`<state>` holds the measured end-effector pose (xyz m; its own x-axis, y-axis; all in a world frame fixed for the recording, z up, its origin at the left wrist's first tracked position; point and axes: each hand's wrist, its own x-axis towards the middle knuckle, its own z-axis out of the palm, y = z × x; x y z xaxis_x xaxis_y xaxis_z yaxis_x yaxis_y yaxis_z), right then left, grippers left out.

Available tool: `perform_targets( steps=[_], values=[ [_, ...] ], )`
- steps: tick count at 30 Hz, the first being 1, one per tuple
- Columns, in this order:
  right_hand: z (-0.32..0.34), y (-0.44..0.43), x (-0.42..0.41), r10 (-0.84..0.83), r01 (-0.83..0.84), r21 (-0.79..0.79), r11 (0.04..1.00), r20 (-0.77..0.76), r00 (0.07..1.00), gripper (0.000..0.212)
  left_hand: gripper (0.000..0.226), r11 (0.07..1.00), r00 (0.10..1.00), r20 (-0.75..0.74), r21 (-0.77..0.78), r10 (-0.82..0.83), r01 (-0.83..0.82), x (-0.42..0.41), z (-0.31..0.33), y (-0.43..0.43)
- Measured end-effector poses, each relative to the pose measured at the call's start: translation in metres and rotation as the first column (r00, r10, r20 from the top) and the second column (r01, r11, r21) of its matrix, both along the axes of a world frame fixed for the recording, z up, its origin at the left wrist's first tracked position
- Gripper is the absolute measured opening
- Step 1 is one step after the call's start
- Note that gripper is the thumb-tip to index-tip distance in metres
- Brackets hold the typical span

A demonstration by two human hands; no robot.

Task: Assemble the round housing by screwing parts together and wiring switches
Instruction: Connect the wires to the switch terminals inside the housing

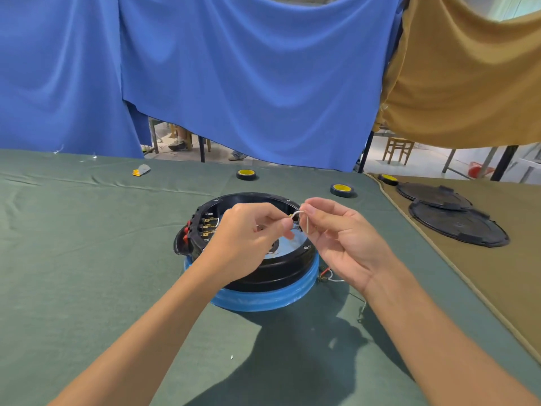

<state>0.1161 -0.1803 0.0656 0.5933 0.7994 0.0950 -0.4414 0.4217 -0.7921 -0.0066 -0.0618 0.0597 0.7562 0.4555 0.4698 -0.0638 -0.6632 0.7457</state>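
I see the round housing (pixel 272 271), a black shell seated on a blue ring (pixel 263 300), at the middle of the green table cloth (pixel 73 230). Both hands hover over its open top. Left hand (pixel 248 230): fingers curled, thumb and forefinger pinching one end of a short white wire (pixel 298 213) bent into an arch. Right hand (pixel 345 238): thumb and forefinger pinching the wire's other leg, remaining fingers loosely curled.

Inside the housing's left wall is a row of brass switch terminals (pixel 206 227), with red switches (pixel 186 231) poking out on the outside. A small white mark on the near rim (pixel 307 247) is too small to read.

Loose red and white wires (pixel 328 273) lie beside the housing on the right. Three black tape rolls with yellow cores sit further back (pixel 246 174) (pixel 341 189) (pixel 388 178); I can't read any label on them. Two black round lids (pixel 458 227) overlap on the tan cloth (pixel 512 273) to the right. A blue curtain (pixel 234 83) hangs behind.
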Motion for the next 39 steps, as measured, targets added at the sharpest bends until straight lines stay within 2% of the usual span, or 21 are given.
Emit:
perform_targets(
  steps=[2,4,6,8,10,13,15,17,20,23,26,28,30,34,37,39],
  values=[
    [0.002,0.006,0.0,0.01,-0.009,-0.008,1.0,0.104,0.995,0.019,0.015,0.998,0.998,0.038,0.021,0.055,-0.055,-0.002,0.0,0.006],
    [0.006,0.01,0.001,0.02,0.005,-0.072,0.997,0.352,0.936,0.021,0.013,0.966,0.985,0.131,0.217,0.116,-0.143,-0.006,-0.001,0.01],
    [0.011,0.014,0.003,0.096,0.063,-0.206,0.977,0.675,0.731,0.025,0.01,0.857,0.969,0.221,0.472,0.112,-0.207,-0.01,0.0,0.015],
    [0.017,0.02,0.002,0.218,0.094,-0.312,0.945,0.82,0.529,0.023,0.013,0.785,0.958,0.278,0.578,0.066,-0.222,-0.013,-0.001,0.021],
    [0.022,0.025,0.003,0.295,0.077,-0.37,0.926,0.834,0.467,0.023,0.011,0.778,0.952,0.301,0.586,0.051,-0.227,-0.016,-0.002,0.026],
    [0.027,0.034,0.005,0.367,0.055,-0.436,0.898,0.813,0.451,0.024,0.008,0.812,0.95,0.307,0.538,0.061,-0.226,-0.021,-0.005,0.034],
    [0.029,0.041,0.004,0.403,0.072,-0.469,0.88,0.819,0.41,0.026,0.007,0.817,0.946,0.313,0.522,0.085,-0.246,-0.024,-0.006,0.04],
    [0.028,0.049,0.003,0.423,0.058,-0.475,0.878,0.826,0.373,0.023,0.007,0.812,0.943,0.313,0.52,0.108,-0.266,-0.027,-0.006,0.047],
    [0.025,0.062,-0.001,0.373,0.075,-0.427,0.901,0.851,0.369,0.013,0.008,0.812,0.932,0.331,0.497,0.149,-0.306,-0.031,-0.006,0.059],
    [0.02,0.076,-0.004,0.309,0.181,-0.407,0.895,0.86,0.406,0.008,0.011,0.841,0.875,0.379,0.327,0.302,-0.432,-0.036,-0.013,0.072],
    [0.019,0.088,-0.007,0.357,0.176,-0.459,0.871,0.837,0.415,0.009,0.011,0.814,0.792,0.339,0.111,0.508,-0.57,-0.04,-0.03,0.087],
    [0.018,0.095,-0.007,0.405,0.145,-0.511,0.847,0.797,0.448,0.009,0.013,0.817,0.792,0.245,-0.001,0.559,-0.577,-0.039,-0.042,0.093],
    [0.016,0.103,-0.008,0.445,0.111,-0.559,0.821,0.75,0.489,0.007,0.016,0.843,0.827,0.164,-0.123,0.537,-0.523,-0.037,-0.05,0.094],
    [0.012,0.115,-0.012,0.529,0.106,-0.639,0.762,0.709,0.467,0.007,0.035,0.86,0.869,0.111,-0.25,0.482,-0.445,-0.033,-0.058,0.086],
    [0.008,0.119,-0.011,0.545,0.131,-0.655,0.744,0.709,0.448,0.008,0.058,0.837,0.838,0.118,-0.223,0.532,-0.5,-0.03,-0.062,0.074],
    [0.007,0.12,-0.011,0.544,0.161,-0.653,0.74,0.722,0.428,0.011,0.062,0.82,0.823,0.083,-0.183,0.562,-0.542,-0.028,-0.067,0.07]
  ],
)
